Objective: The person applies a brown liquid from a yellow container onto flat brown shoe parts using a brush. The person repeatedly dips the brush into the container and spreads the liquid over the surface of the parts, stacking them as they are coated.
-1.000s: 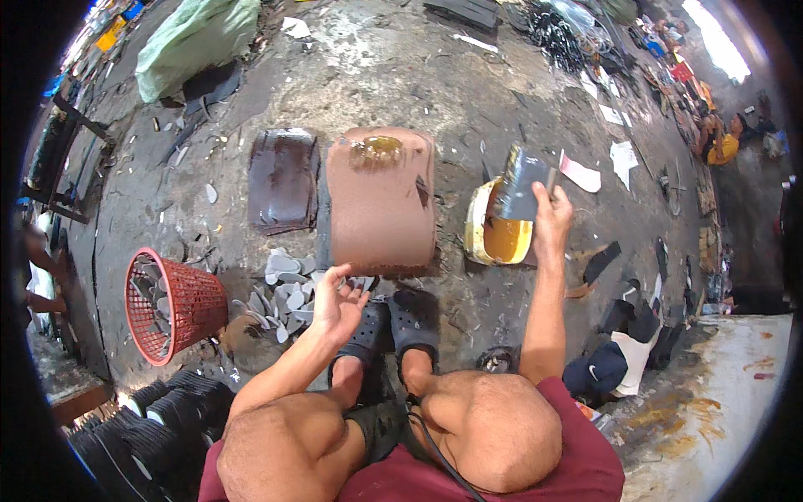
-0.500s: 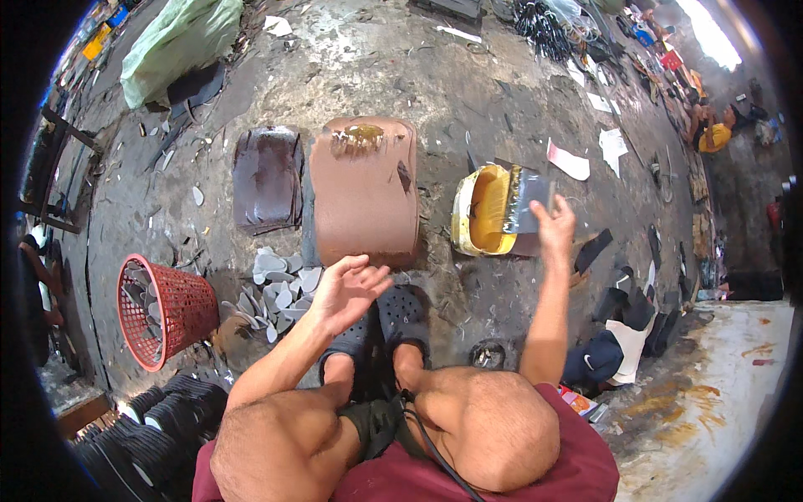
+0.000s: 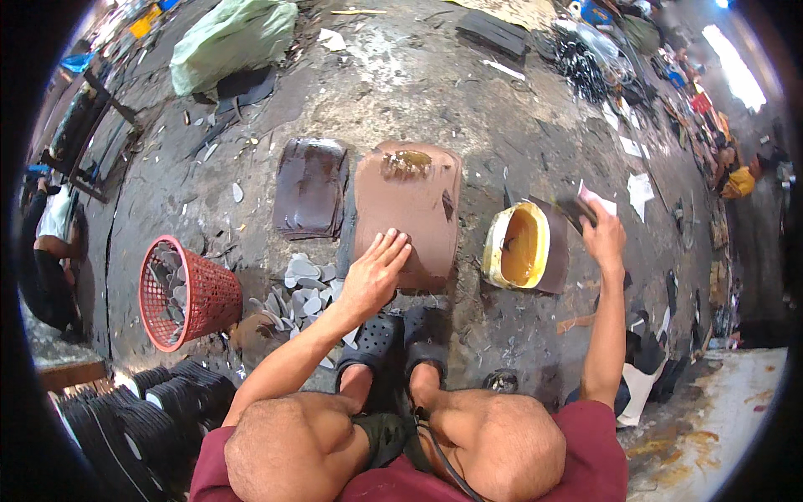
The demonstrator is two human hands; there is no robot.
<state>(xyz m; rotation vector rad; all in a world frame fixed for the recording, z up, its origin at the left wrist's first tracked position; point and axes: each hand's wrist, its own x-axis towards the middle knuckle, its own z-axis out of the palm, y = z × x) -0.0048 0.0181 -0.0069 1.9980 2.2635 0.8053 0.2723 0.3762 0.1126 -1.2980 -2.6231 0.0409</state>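
While our left hand (image 3: 371, 283) lies palm-down on a reddish-brown, round-cornered sheet (image 3: 401, 201), fingers extended over its lower half, our right hand (image 3: 606, 238) is closed on a thin, dark, flat piece (image 3: 580, 211), blurred and seen nearly edge-on. We enter the sheet thus: on the grey, stained concrete floor (image 3: 468, 322), ahead of our feet; glossy amber patch (image 3: 406, 164) near its far edge; dark, pointed mark (image 3: 448, 203) by its right edge. Just beside it, left: a dark brown rectangular stack (image 3: 310, 186), uneven at the edges. To its right, we count an oval yellow-and-white tub (image 3: 495, 251) of amber contents (image 3: 521, 247), with a flat, dark brown panel (image 3: 555, 259) along the tub's right edge. A strip of floor runs between sheet and tub; a wider stretch extends past the sheet's far edge. Lower left: loose grey, rounded flat pieces (image 3: 305, 289), near the sheet's corner, then a red plastic lattice basket (image 3: 209, 299) holding similar ones. Our dark perforated clogs (image 3: 375, 335) stand near the sheet's closest edge.
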